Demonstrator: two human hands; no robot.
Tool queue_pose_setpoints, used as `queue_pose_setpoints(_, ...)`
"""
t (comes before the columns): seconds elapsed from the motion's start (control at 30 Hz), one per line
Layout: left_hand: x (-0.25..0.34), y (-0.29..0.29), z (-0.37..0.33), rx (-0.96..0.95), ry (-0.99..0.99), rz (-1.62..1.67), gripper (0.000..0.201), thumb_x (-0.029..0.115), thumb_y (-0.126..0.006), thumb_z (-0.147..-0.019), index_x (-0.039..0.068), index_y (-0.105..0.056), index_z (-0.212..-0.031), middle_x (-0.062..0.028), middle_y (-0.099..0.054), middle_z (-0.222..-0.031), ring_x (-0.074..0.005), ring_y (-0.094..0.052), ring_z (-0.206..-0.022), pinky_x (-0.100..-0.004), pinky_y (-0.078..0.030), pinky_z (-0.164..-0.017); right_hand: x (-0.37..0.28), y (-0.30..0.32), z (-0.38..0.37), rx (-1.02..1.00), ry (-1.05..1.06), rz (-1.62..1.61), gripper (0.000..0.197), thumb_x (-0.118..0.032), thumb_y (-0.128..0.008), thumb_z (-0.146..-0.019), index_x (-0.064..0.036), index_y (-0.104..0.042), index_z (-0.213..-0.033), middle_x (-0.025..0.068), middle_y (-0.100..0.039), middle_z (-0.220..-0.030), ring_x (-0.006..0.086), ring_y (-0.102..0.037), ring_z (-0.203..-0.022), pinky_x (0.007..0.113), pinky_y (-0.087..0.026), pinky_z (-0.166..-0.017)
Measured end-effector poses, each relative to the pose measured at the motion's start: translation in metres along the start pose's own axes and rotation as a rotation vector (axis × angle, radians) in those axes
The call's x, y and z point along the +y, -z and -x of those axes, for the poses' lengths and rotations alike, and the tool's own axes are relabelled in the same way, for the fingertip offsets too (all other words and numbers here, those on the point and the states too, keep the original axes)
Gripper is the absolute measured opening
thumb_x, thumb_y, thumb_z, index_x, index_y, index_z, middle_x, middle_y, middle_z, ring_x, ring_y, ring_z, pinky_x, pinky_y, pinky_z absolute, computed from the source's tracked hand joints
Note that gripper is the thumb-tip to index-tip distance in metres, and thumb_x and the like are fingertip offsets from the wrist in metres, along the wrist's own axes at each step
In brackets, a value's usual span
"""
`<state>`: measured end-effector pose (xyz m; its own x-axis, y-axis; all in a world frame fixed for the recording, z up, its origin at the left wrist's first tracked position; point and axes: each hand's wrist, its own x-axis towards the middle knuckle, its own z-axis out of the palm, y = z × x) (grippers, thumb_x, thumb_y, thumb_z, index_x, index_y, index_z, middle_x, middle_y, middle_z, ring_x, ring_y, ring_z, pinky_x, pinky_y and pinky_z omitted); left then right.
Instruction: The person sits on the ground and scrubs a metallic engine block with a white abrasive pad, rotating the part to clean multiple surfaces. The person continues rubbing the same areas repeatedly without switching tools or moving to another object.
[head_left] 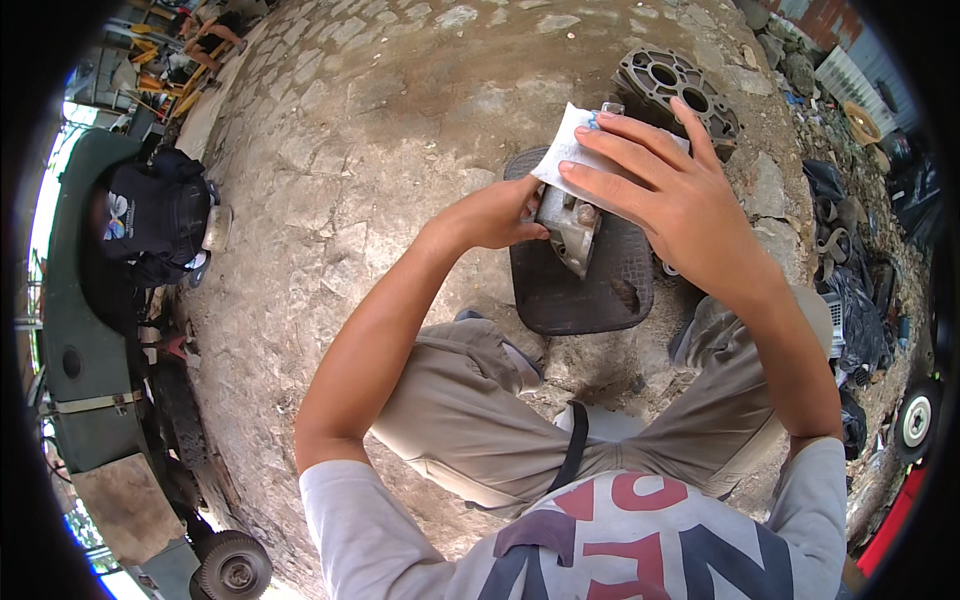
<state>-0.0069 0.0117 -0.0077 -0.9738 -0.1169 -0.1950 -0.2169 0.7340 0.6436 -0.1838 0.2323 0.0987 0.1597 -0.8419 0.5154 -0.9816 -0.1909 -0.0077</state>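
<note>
A grey cast-metal part (572, 225) is held over a dark ribbed rubber mat (580, 300) in front of me. My left hand (492, 214) grips its left side, thumb below and fingers partly hidden behind it. On top of the part lies a white paper-like sheet (556, 165) with a small blue marking. My right hand (665, 185) holds the sheet against the metal, with long fingers stretched across it and the little finger raised apart. The right thumb is hidden under the hand. Whatever the sheet's underside touches cannot be seen.
Beyond my right hand a large cast-metal housing (665, 75) with round holes rests on the stony ground. Black plastic bags (862, 325) and scrap line the right. At left, a person in dark clothes (160, 215) is beside a green vehicle body (85, 300).
</note>
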Motion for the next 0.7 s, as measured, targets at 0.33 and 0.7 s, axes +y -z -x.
queue_pose_setpoints(0.33,0.001,0.002,0.0,-0.026,0.024,0.037,0.07,0.022,-0.085,-0.089,0.0,-0.046,-0.143,-0.0237,-0.073,-0.115,-0.0416,-0.071,-0.107,-0.0471,-0.055,-0.09,0.001,0.004,0.0,-0.004,0.035,-0.071,0.049,-0.009,-0.065,-0.087,-0.0235,-0.071,-0.133,-0.0013,-0.064,-0.141,0.0205,-0.056,-0.139,0.051,-0.043,-0.114)
queue_pose_setpoints(0.7,-0.003,0.001,0.001,-0.047,0.016,0.008,0.069,0.022,-0.082,-0.092,0.001,-0.044,-0.146,-0.026,-0.072,-0.118,-0.0446,-0.069,-0.112,-0.0494,-0.055,-0.094,0.005,0.003,0.001,0.015,0.018,-0.116,0.052,-0.005,-0.066,-0.085,-0.023,-0.071,-0.133,-0.0001,-0.064,-0.141,0.0212,-0.056,-0.138,0.043,-0.051,-0.104)
